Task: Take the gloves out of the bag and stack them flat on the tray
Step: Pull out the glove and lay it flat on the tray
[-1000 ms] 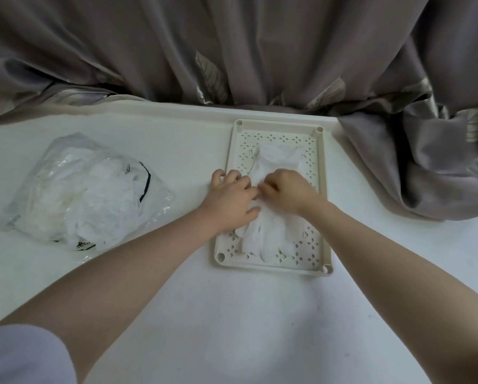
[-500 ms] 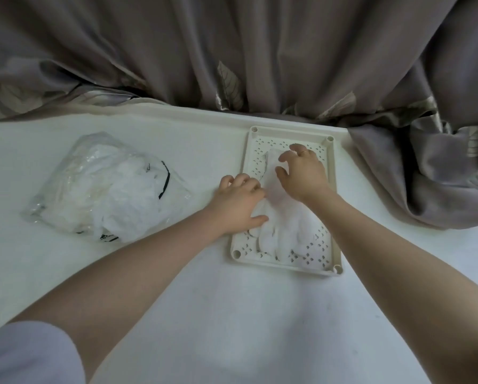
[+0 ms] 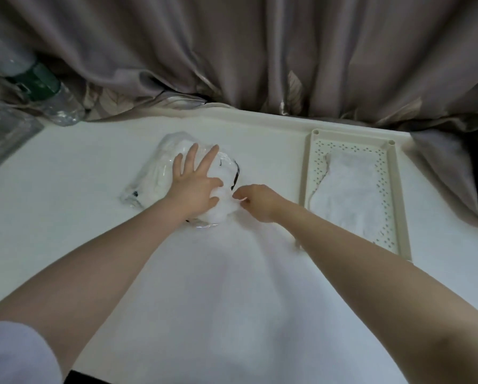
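Head view: left hand [image 3: 195, 187] presses flat on the bag [image 3: 160, 173] — right hand [image 3: 256, 200] pinches a glove [image 3: 222, 207] at its mouth.

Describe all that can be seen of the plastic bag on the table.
The plastic bag is clear, crinkled and glossy, with black print, stuffed with white gloves. It lies on the white table, left of the tray. The left hand presses flat on it; the right hand pinches white glove material at its near end.
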